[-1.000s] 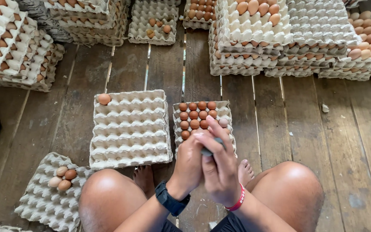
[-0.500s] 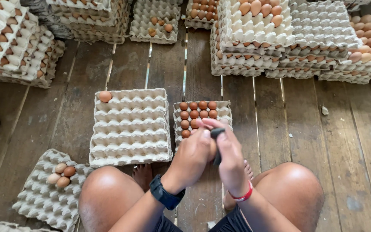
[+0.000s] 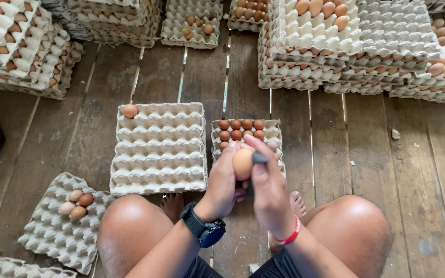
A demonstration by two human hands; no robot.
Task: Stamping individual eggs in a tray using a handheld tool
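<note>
Both hands meet in front of the knees, above the near edge of the small egg tray. Left hand [image 3: 222,180], with a dark watch on its wrist, curls round a brown egg [image 3: 243,163], fingers cupped behind and beside it so that only the front of the shell shows. Right hand [image 3: 270,188], a red band at its wrist, is closed about a small dark object [image 3: 260,157] whose end sits against the egg's right side; what the object is I cannot tell.

An egg of this kind is, by my judgement, light, rigid and brittle, with a smooth shell that can slip from a loose hold. It wants a broad cradle of several fingers round its middle, pressure spread and gentle, never a pinch at one spot.

Beneath the hands, the small egg tray [image 3: 274,135] on the wooden floor [image 3: 366,154] holds a cluster of brown eggs at its far left corner. Just beside it to the left lies a larger grey tray [image 3: 160,154] with a single egg [image 3: 130,110] in its far left corner. Another tray [image 3: 52,231] by the left knee holds three eggs. Stacks of filled trays [image 3: 336,56] line the far edge of the floor.
</note>
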